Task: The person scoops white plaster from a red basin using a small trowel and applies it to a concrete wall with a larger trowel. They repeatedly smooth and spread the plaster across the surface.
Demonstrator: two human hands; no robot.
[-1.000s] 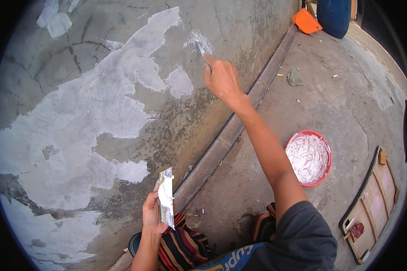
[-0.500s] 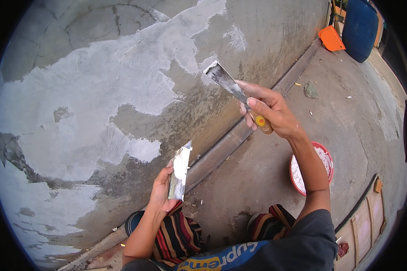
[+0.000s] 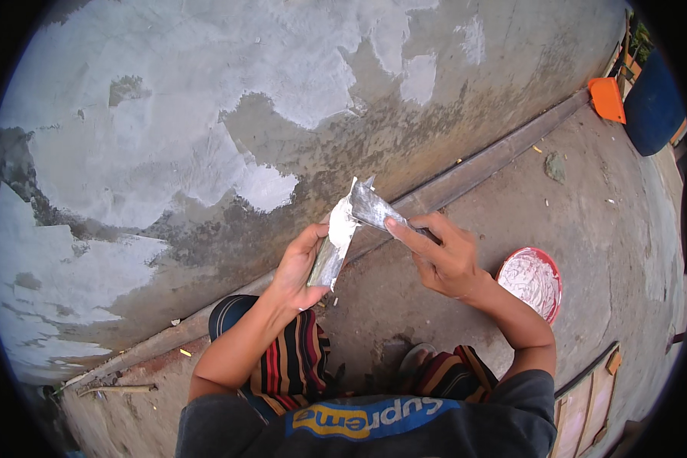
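- Nearest the camera, at the lower edge, sits the person's dark shirt (image 3: pixel 374 424) with a blue and yellow printed band, and just above it the striped shorts (image 3: pixel 290 366) over bent knees.
- A sandalled foot (image 3: pixel 412 362) rests on the bare concrete ground between the knees.
- The left hand (image 3: pixel 301 263) is closed around a flat metal scraper (image 3: pixel 332 252), thumb on one side and fingers wrapped behind; the blade stands nearly upright and carries a lump of white putty (image 3: pixel 342 225) at its upper end.
- The right hand (image 3: pixel 443 256) grips a second tool, a putty knife (image 3: pixel 374 206), with the forefinger stretched along the blade and the other fingers curled over the handle, which is hidden in the palm.
- The putty knife's edge lies against the top of the scraper, touching the white putty, so both tools meet in front of the chest, between the two hands.
- To the right, near the right forearm, a round red bowl (image 3: pixel 530 278) stands on the ground, smeared inside with white putty.
- Further right, at the lower edge, lies a wooden frame (image 3: pixel 588 397).
- Beyond the hands a low concrete ledge (image 3: pixel 473 172) runs along the foot of the wall.
- The grey wall (image 3: pixel 206 114) rises behind it, covered with broad white patches of putty and darker bare areas.
- Far off at the upper right stand an orange object (image 3: pixel 607 99) and a dark blue barrel (image 3: pixel 656 107).
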